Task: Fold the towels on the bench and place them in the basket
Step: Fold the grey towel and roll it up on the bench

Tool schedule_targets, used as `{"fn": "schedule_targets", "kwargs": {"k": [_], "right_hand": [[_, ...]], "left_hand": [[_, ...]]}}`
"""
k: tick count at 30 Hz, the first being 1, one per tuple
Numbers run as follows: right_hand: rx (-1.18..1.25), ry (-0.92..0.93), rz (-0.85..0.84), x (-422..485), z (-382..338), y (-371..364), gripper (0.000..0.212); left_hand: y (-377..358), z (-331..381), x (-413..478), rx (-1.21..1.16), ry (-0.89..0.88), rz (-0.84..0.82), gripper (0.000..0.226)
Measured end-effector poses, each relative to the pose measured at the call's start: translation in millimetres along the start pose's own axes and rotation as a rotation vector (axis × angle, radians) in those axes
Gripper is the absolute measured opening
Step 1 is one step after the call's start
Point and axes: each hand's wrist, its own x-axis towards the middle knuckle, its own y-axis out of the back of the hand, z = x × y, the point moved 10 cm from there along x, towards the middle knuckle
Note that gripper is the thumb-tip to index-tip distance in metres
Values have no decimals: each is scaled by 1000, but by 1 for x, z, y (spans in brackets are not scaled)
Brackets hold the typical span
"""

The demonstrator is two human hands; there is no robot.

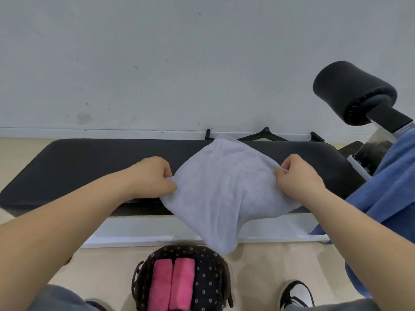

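Pale grey-lilac towel [226, 189], centre of frame, spread diamond-wise across the black bench [89, 162]. Soft terry nap, faint creases, already doubled by the look of its thick edges. Top corner reaches the bench's far edge; bottom corner droops past the near edge, just above the basket [208, 265].

Left hand [150, 176] pinches the left corner, fingers curled. Right hand [296, 176] pinches the right corner likewise.

Basket at bottom centre, dark with a small flower print, holds two pink towels [170, 283] side by side. Blue towel [390, 180] draped at the right edge of the frame.
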Motion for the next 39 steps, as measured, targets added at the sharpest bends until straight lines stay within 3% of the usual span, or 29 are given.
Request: {"fn": "schedule_targets", "kwargs": {"k": [4,6,8,11,13,17,21,28,34,39], "right_hand": [[-23,112,18,-3,-32,-13,11],[-4,173,4,-5,-46,-18,13],[-30,201,22,-6,-54,-17,14],[-103,162,71,-5,-44,-8,22],[-58,132,55,-2,-31,-5,18],[77,70,50,3,-7,6,8],[122,17,7,10,10,11,10],[109,42,-86,10,12,8,7],[91,47,-166,1,12,3,4],[167,121,-130,-9,4,14,8]], "left_hand": [[-26,-11,-58,160,37,-479,18],[-27,-10,-74,163,24,-582,22],[-12,-7,-65,60,7,-443,28],[28,1,-33,-143,-55,29,22],[38,12,-16,-132,-121,215,14],[16,20,22,9,-148,202,45],[13,13,42,-37,-111,200,54],[7,16,47,-240,-89,137,13],[10,25,33,-269,-152,200,7],[20,21,16,-404,-145,241,7]]}}
